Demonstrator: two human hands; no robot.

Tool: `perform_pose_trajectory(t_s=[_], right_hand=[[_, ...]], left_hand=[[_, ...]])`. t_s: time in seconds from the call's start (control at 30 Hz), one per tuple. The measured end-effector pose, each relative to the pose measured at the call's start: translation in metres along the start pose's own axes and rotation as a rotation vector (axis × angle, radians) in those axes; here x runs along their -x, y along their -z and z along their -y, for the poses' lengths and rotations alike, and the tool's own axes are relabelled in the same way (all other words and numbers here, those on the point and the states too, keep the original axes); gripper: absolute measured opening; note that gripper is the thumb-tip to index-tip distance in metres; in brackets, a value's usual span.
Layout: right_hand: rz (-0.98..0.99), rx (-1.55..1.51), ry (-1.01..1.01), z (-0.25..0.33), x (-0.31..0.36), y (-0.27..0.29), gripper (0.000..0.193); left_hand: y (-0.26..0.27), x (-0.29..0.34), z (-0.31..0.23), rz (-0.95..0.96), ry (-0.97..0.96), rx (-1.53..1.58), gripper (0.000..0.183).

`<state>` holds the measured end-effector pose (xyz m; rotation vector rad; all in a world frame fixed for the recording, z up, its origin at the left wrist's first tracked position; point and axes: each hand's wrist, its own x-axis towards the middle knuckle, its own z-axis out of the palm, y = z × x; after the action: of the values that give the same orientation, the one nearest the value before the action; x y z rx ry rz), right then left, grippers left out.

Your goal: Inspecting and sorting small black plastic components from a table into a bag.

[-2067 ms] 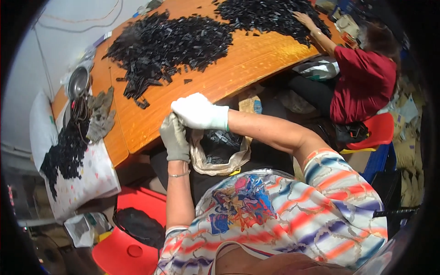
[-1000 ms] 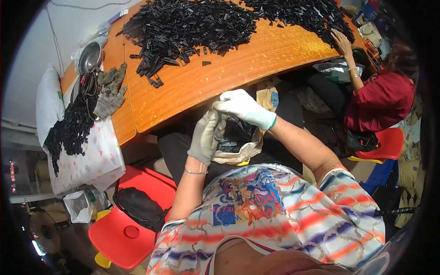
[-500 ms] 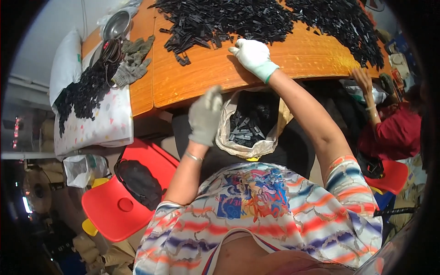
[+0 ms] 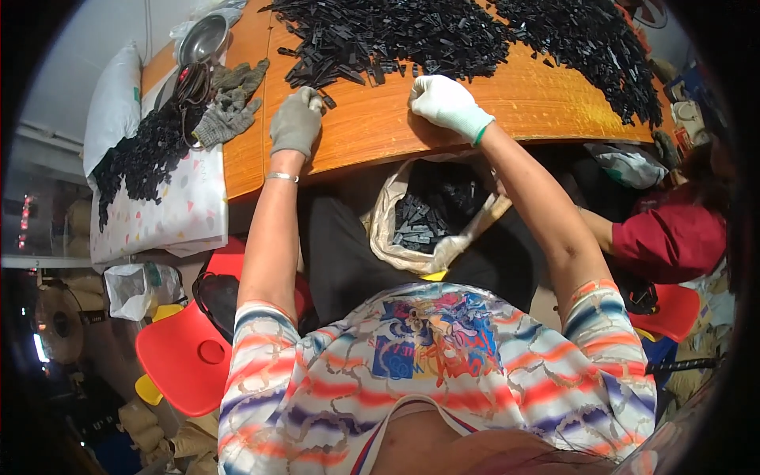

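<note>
My left hand (image 4: pixel 297 124), in a grey glove, rests over the table by the near left edge of a pile of small black plastic pieces (image 4: pixel 396 36). Its fingers are curled, with a dark piece (image 4: pixel 327 100) showing at the fingertips. Just below the same pile is my right hand (image 4: pixel 450 107), in a white glove, its fingers closed; whatever they may hold is hidden. Between my forearms, a pale open bag (image 4: pixel 384 224) sits on my lap, with grey-black pieces (image 4: pixel 419 222) inside.
A second black heap (image 4: pixel 590 55) covers the table's right part. Grey work gloves (image 4: pixel 226 111), a metal bowl (image 4: pixel 203 39) and more black pieces (image 4: pixel 142 174) lie on the left. A red chair (image 4: pixel 182 348) stands at lower left. A co-worker's maroon sleeve (image 4: pixel 669 237) is on the right.
My left hand has moved from beside the bag up and left to the pile's edge. My right hand has shifted slightly right and nearer. The co-worker's arm has come down off the table edge.
</note>
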<state>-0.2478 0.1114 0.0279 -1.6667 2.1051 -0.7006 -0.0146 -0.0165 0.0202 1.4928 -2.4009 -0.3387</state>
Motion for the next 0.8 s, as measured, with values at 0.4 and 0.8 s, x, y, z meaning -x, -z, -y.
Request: perform_pose_trajectory(t_s=[0.4, 0.8], right_hand=[[-0.265, 0.010, 0.084, -0.009, 0.053, 0.021, 0.022], [0.011, -0.616, -0.102, -0.012, 0.153, -0.009, 0.025]], left_hand=[[-0.011, 0.025, -0.003, -0.222, -0.050, 0.161, 0.031], [-0.009, 0.088, -0.030, -0.144, 0.068, 0.903, 0.023]])
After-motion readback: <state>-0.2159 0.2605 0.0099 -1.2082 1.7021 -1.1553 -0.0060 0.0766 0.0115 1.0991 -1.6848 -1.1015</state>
